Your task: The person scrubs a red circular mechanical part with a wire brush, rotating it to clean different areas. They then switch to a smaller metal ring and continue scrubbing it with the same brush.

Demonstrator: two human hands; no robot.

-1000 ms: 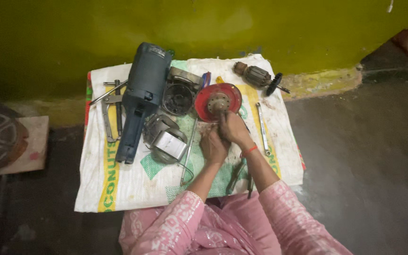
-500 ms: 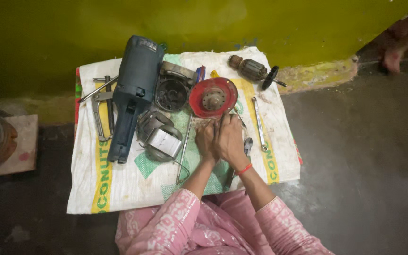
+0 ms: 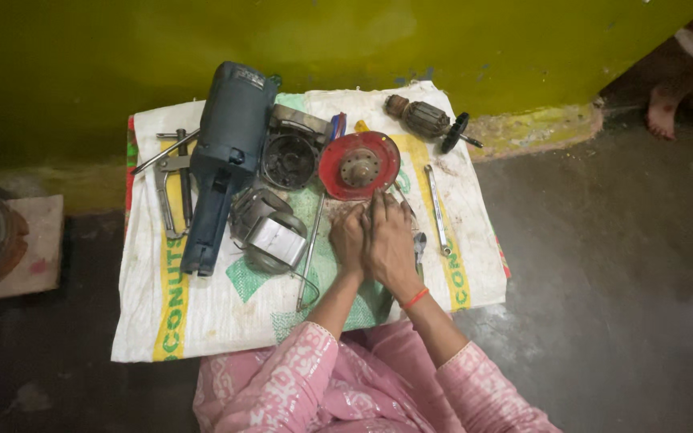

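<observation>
Two hands pressed side by side, left hand (image 3: 350,240) and right hand (image 3: 391,240), fingers curled down onto the white sack (image 3: 202,313); impossible to tell what, if anything, is pinched beneath. Seemingly mid-work on some small part, just below the red disc (image 3: 358,164), near but not touching. Next move probably calling for parted palms and a surer grip. Further out: wrench (image 3: 437,210), blue power tool (image 3: 226,152), motor core (image 3: 419,119).

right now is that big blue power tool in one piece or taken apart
Taken apart: the blue body lies alone on the sack, with the armature and red disc part lying loose beside it.
</observation>
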